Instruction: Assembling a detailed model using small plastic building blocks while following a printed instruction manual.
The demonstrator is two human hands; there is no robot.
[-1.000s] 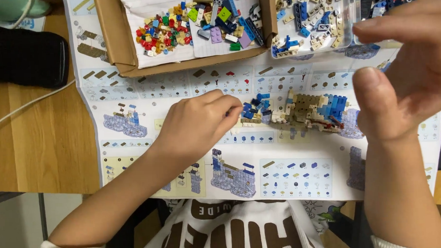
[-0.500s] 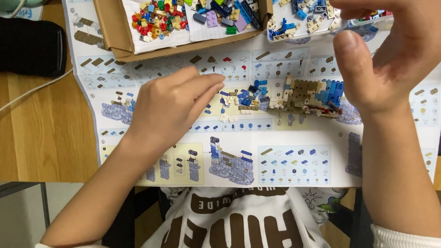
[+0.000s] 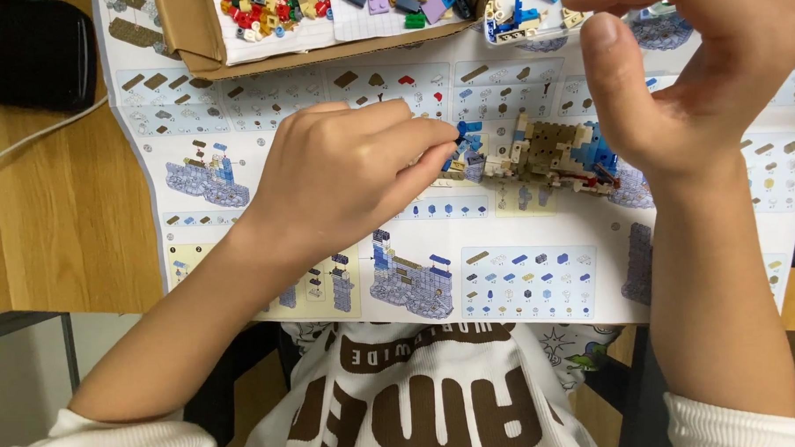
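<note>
Now left hand (image 3: 343,177) pinching blue brick (image 3: 467,129) closer to model (image 3: 549,152); right hand (image 3: 700,63) spread, higher.

A single head-worn camera looks almost straight down from close above the wooden table (image 3: 58,226), facing away from the wearer's body. The near edge of the frame catches the person's printed shirt (image 3: 421,399) and both forearms; the far edge cuts across a cardboard box (image 3: 193,45) of loose bricks. The left hand (image 3: 343,177) and right hand (image 3: 709,72) fill much of the middle, over an unfolded instruction sheet (image 3: 523,281). There is no second view to overlap with.
</note>
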